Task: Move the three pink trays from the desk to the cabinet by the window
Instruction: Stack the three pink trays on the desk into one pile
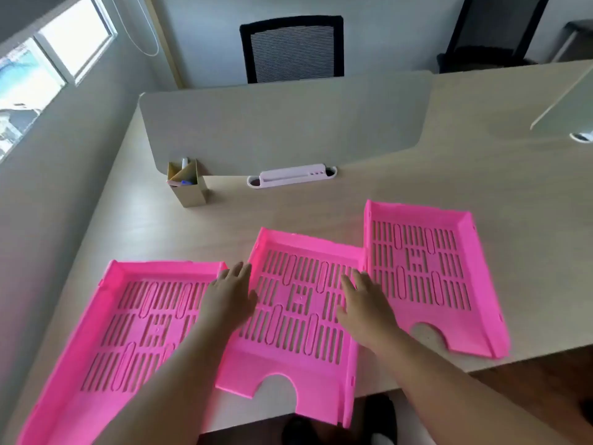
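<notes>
Head view: slotted plastic middle tray (298, 303) between flat hands

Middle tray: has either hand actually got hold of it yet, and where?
Nothing is held. Both hands are open, the left hand over the left edge of the middle tray and the right hand over its right side, fingers spread, not gripping.

Office: partitioned desk (481, 175); mesh chairs (293, 48)

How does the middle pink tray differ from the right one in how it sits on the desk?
The middle tray overhangs the desk's near edge, while the right tray lies fully on it, farther back. Both hands, left hand and right hand, reach over the middle tray; none reaches the right tray. Both are pink, slotted and empty.
</notes>
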The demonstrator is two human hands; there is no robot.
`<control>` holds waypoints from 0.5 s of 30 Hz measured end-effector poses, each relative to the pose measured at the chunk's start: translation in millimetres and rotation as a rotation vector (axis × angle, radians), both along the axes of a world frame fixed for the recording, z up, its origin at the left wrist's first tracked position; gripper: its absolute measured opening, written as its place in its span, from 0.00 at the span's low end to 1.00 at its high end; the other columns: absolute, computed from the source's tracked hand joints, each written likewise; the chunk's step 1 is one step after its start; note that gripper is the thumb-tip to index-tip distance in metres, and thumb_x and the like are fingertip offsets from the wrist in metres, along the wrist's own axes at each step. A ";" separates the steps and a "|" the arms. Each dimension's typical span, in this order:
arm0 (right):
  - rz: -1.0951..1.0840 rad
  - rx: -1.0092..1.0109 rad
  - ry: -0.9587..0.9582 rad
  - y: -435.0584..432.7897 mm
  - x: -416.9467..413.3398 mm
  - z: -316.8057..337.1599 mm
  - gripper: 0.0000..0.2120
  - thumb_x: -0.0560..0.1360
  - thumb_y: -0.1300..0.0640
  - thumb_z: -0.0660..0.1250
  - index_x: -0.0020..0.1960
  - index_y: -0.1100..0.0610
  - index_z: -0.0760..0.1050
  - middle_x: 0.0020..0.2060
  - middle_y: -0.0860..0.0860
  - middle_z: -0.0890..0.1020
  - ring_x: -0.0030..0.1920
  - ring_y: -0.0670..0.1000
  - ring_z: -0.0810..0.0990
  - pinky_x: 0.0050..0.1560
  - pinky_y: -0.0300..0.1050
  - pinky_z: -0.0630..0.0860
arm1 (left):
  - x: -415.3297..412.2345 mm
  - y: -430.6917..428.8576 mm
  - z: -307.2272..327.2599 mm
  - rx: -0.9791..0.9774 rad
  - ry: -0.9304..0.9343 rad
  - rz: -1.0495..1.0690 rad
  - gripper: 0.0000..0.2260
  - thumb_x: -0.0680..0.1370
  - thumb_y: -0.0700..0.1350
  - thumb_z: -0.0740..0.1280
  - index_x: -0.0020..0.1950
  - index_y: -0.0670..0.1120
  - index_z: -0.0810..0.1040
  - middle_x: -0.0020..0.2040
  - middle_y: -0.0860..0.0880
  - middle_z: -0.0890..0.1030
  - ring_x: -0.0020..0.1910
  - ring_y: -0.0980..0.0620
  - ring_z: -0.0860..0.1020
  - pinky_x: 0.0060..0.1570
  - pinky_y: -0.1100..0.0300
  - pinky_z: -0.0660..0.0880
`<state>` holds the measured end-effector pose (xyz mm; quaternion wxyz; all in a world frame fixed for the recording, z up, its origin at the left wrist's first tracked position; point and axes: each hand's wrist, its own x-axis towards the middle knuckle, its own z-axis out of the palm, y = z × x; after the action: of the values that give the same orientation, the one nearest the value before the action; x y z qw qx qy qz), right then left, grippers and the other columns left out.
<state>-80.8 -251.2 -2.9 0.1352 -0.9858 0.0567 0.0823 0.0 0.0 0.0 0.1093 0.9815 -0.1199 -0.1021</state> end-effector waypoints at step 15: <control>-0.188 0.004 -0.048 21.6 -33.8 -43.8 0.33 0.79 0.69 0.56 0.79 0.61 0.45 0.79 0.58 0.47 0.79 0.55 0.46 0.78 0.48 0.44 | -24.9 13.5 -32.1 -0.209 0.222 0.431 0.13 0.84 0.42 0.52 0.50 0.43 0.75 0.46 0.42 0.81 0.38 0.46 0.82 0.41 0.45 0.83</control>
<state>-114.7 -229.6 -46.7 0.1458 -0.9775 0.1455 0.0457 -24.9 13.5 -32.1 0.2416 0.9506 0.0946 -0.1704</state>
